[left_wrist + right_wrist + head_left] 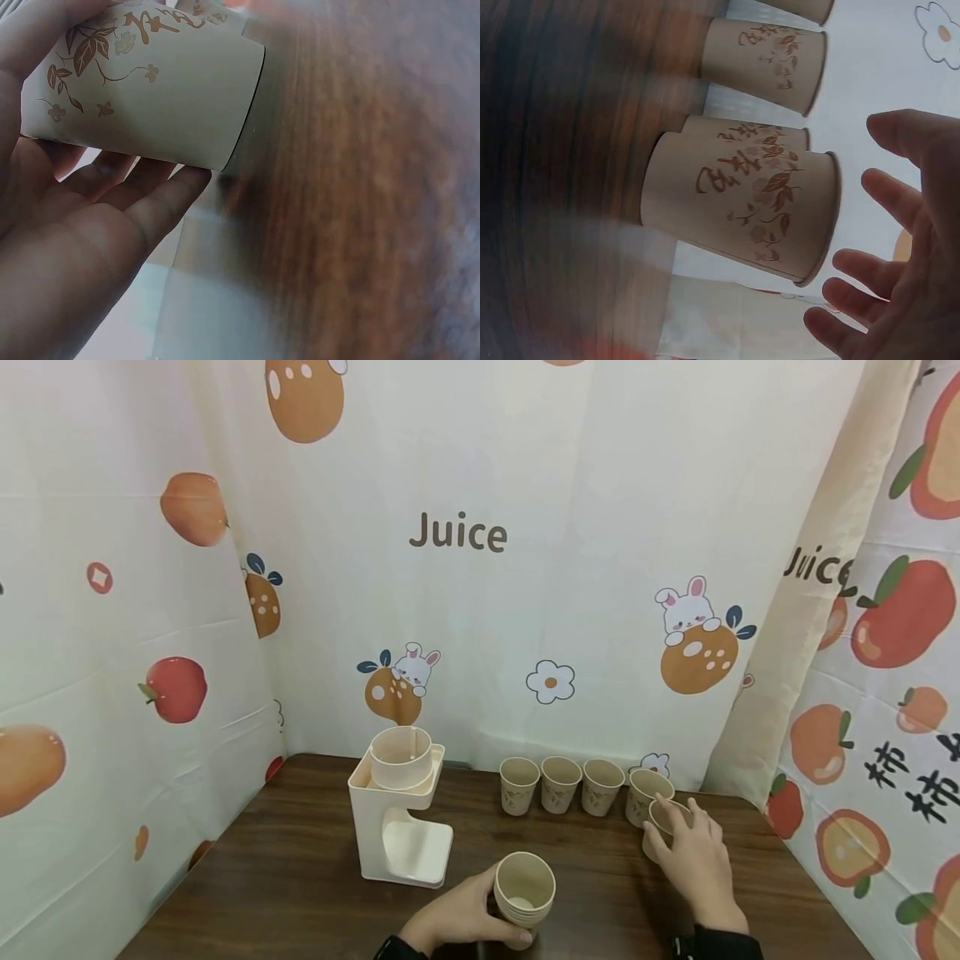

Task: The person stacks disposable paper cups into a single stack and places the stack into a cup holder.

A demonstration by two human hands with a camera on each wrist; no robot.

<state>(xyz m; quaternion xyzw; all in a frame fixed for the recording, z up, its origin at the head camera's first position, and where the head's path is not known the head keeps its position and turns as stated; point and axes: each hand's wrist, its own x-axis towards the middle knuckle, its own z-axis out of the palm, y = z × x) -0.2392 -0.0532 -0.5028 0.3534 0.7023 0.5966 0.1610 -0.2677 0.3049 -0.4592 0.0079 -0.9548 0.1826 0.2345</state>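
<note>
A stack of beige paper cups (524, 881) is gripped by my left hand (467, 912) at the front middle of the table. In the left wrist view the thumb and fingers curl round the stack's printed outer cup (150, 90). My right hand (699, 860) is over a single paper cup (739, 206) standing upright at the right end of a row. The right wrist view shows its fingers spread and apart from that cup's rim. Beyond it, several matching upright paper cups (559, 785) run leftward along the back of the table.
Left of the cups stands a cream-coloured stand (367, 835) with a round container (401, 758) on top and a flat base tray (427, 852). Printed curtains (480, 610) close off the back and both sides of the dark wooden table (300, 877).
</note>
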